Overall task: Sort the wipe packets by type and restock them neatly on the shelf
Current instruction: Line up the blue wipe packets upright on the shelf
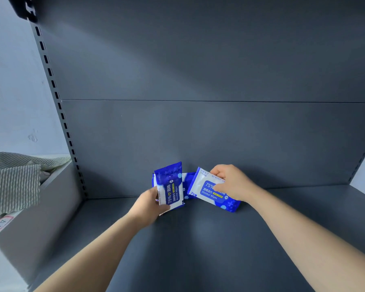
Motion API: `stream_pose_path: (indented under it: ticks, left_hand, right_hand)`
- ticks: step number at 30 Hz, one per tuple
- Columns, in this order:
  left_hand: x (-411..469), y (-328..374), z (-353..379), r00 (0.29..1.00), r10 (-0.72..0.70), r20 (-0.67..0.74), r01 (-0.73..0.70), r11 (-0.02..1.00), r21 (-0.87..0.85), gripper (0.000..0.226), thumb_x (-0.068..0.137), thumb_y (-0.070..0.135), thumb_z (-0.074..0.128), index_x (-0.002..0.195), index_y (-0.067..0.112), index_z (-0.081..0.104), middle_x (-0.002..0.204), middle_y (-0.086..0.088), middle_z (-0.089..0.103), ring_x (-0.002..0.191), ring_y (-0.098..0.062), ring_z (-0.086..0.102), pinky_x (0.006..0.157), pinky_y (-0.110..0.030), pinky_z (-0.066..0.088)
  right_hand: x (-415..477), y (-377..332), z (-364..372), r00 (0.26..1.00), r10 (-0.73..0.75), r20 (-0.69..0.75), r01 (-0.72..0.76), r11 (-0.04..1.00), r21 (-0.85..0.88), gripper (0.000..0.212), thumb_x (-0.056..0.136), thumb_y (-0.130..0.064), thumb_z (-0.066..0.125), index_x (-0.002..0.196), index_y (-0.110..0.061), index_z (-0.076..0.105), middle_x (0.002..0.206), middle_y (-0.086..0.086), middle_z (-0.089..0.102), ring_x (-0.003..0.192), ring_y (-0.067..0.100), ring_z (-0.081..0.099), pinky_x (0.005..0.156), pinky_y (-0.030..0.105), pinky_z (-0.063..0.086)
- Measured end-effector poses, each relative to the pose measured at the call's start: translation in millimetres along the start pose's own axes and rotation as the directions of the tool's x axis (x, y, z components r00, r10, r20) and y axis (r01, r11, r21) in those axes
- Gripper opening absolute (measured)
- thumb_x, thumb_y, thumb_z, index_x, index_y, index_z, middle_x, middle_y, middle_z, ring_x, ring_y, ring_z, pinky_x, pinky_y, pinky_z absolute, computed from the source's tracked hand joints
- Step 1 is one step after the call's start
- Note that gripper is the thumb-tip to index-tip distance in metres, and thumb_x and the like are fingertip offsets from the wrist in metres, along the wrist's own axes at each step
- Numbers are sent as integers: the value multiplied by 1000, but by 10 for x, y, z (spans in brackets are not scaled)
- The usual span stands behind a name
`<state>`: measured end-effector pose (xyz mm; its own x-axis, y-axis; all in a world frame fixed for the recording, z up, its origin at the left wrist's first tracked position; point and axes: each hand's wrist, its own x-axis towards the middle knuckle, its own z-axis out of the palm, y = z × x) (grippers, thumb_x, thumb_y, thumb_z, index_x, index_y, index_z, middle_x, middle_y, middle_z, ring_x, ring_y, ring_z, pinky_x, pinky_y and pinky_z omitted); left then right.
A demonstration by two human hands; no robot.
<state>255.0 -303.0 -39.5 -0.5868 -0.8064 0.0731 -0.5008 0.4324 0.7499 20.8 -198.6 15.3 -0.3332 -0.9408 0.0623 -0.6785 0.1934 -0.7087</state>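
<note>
Wipe packets: I see glossy blue-and-white soft pouches, flat and rectangular, just before the back panel (198,133).
Upright packet (170,186): stands on end, print running sideways.
Tilted packet (207,191): leans aslant, right of the upright one.
Third packet (188,183): mostly hidden between them, nearest the back panel.
Shelf (198,249): matte dark-grey board; open room runs from the back panel toward me.
Edges: slotted upright (59,106) at the back panel's left edge; cardboard box (40,218) with striped cloth (13,182) beyond.
Left hand (148,205): curled round the upright packet's lower end.
Right hand (232,182): grips the tilted packet, thumb on its face.
</note>
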Motion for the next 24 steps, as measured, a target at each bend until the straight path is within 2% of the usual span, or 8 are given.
stream_pose_path:
  ticks: [4,6,9,12,15,18,22,24]
  left_hand:
    - [8,-18,-106,998,27,-60,-26,1000,7,26,76,9,61,87,32,57,81,13,69,76,-9,65,63,-20,50]
    - [42,0,-201,996,36,-85,-34,999,20,30,70,8,61,87,33,61,79,10,70,67,-12,64,60,-25,51]
    - [114,-5,-316,990,48,-134,-44,998,35,39,69,3,63,94,33,60,75,6,69,55,-15,51,57,-24,44]
    - [175,-40,-326,992,34,-118,-34,999,2,31,74,6,68,95,26,56,69,2,68,52,-13,45,56,-24,41]
    - [207,-74,-237,981,6,-196,-9,1000,-16,26,75,10,74,92,20,57,75,5,66,57,-10,53,53,-15,40]
    - [218,-78,-170,954,-40,-297,10,995,-101,21,78,9,72,93,15,58,82,9,66,70,-5,62,56,-8,40]
    - [129,-100,-98,942,-35,-334,-40,976,-215,13,85,13,65,96,17,59,92,6,68,86,-12,66,70,-20,50]
    - [93,-126,-57,950,-25,-312,-28,986,-165,28,78,24,75,97,21,56,97,11,62,88,-6,62,74,-22,50]
  right_hand:
    - [-38,19,-71,1000,-14,-18,13,999,-46,25,75,3,62,87,-20,63,86,-3,70,75,13,65,69,32,55]
    - [-42,26,-125,1000,-24,-19,22,998,-63,27,74,3,64,88,-19,66,86,-2,70,77,15,66,72,33,55]
    - [-21,19,-174,1000,-20,-15,19,998,-56,27,71,2,70,83,-23,67,86,-1,71,81,17,69,75,35,58]
    - [16,-9,-142,999,-7,-33,5,999,-54,26,67,-1,75,78,-22,65,84,1,70,77,18,68,74,39,58]
    - [45,-77,15,1000,-8,-6,8,996,-94,22,66,-6,77,76,-22,65,78,-4,69,70,13,65,71,38,57]
    - [107,-172,242,999,-40,-30,34,987,-156,20,68,-10,73,76,-26,64,79,-10,67,75,9,64,71,32,56]
    - [230,-300,543,987,-150,-57,140,978,-152,21,70,-13,71,82,-29,66,87,-13,61,81,9,60,75,31,53]
    - [260,-336,656,975,-214,-65,197,957,-212,22,73,-18,73,92,-27,67,97,-11,53,85,11,55,73,27,46]
